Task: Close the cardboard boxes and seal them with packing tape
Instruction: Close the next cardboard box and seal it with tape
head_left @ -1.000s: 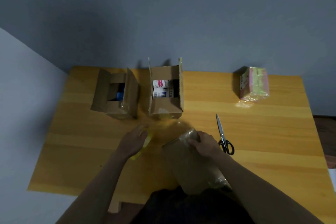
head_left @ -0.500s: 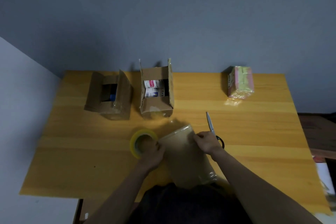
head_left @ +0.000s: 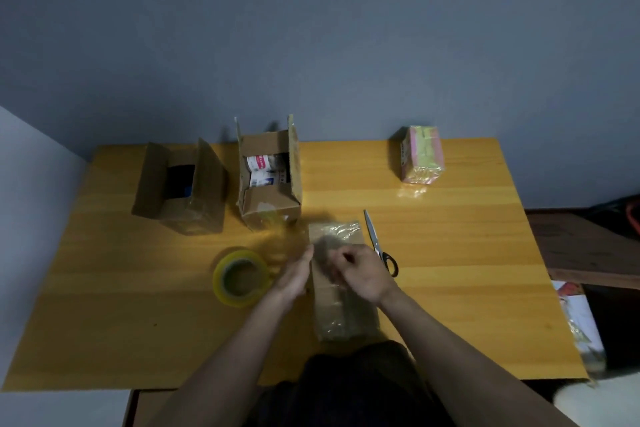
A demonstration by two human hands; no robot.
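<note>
Here the wooden table (head_left: 450, 253) carries everything. At its far left stand two open boxes: the left box (head_left: 180, 191) with flaps up, and the middle box (head_left: 268, 191) with small cartons showing inside. Close to the person lies the taped box (head_left: 341, 308), closed and glossy with tape, probably light, stiff at the edges and slippery on the film, so best held by its bare cardboard sides. The left hand (head_left: 294, 277) rests flat against its left side, fingers straight. The right hand (head_left: 363, 274) sits on its top with fingers curled, seemingly pressing or pinching tape; blur hides which. The tape roll (head_left: 241, 277) lies just left of the left hand, the scissors (head_left: 379, 246) just right of the box.
</note>
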